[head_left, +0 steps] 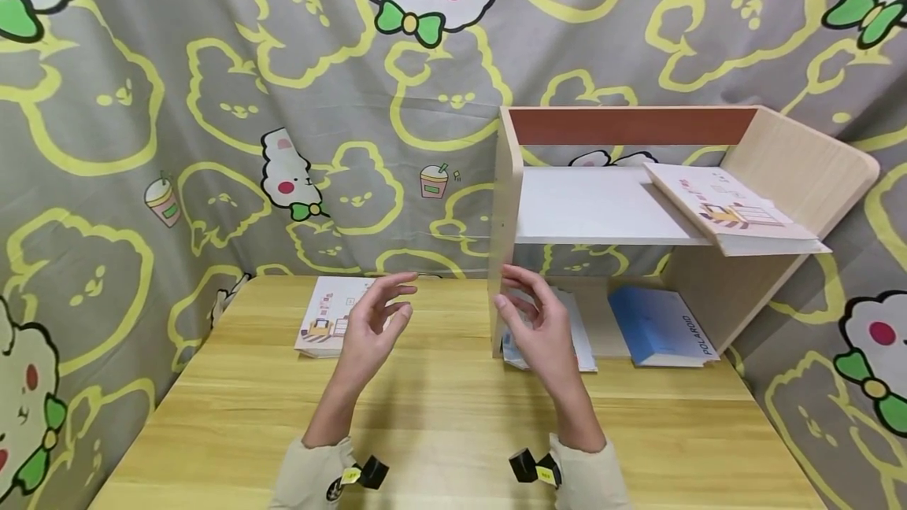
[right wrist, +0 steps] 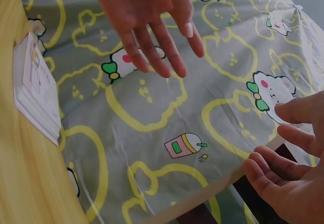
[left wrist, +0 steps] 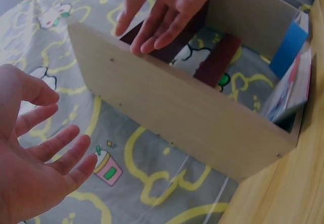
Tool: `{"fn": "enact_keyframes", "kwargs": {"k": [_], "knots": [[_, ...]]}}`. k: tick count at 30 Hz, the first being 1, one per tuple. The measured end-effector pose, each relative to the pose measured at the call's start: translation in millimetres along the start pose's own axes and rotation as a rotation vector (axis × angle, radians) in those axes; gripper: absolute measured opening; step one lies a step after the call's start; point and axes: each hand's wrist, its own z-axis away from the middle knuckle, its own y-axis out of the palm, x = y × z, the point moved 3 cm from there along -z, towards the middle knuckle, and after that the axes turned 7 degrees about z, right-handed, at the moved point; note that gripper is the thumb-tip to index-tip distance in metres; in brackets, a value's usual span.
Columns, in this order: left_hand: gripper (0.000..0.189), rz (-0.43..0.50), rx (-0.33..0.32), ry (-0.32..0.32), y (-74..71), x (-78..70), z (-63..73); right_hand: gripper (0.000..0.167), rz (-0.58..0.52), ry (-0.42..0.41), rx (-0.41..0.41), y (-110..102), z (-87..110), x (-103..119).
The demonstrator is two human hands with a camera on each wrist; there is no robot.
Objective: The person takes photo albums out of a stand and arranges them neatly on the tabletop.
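Both hands hover over the table, apart from each other, with fingers loosely bent and nothing held. My left hand (head_left: 373, 327) is nearest a white book (head_left: 327, 318) with a small yellow vehicle on its cover, and overlaps its right side in the head view. My right hand (head_left: 540, 327) is in front of the left side panel of a wooden desk shelf (head_left: 505, 219). Behind that hand, partly hidden, a pale blue-and-white book (head_left: 583, 337) lies on the lower level. In the left wrist view, the left hand's (left wrist: 40, 148) fingers are spread.
A blue book (head_left: 659, 329) marked POLAROID lies on the shelf's lower level. On the white upper board (head_left: 602, 203) a white book (head_left: 737, 211) lies slanted, jutting past the front edge. A patterned grey curtain (head_left: 340, 116) hangs behind and beside the wooden table (head_left: 453, 431).
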Motion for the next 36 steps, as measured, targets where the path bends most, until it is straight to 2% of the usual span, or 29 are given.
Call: {"fn": "enact_keyframes", "kwargs": {"k": [16,24,36], "knots": [[0.039,0.051,0.026,0.01,34.7,1.9,-4.1,0.044,0.097,-0.028,-0.026,-35,7.5,-1],[0.039,0.073,0.044,0.032,52.0,1.7,-10.7,0.045,0.156,-0.05,-0.028,-50,7.8,0],[0.038,0.094,0.063,0.035,72.9,0.2,-14.4,0.045,0.217,-0.06,-0.061,-73,10.4,-1]]}}
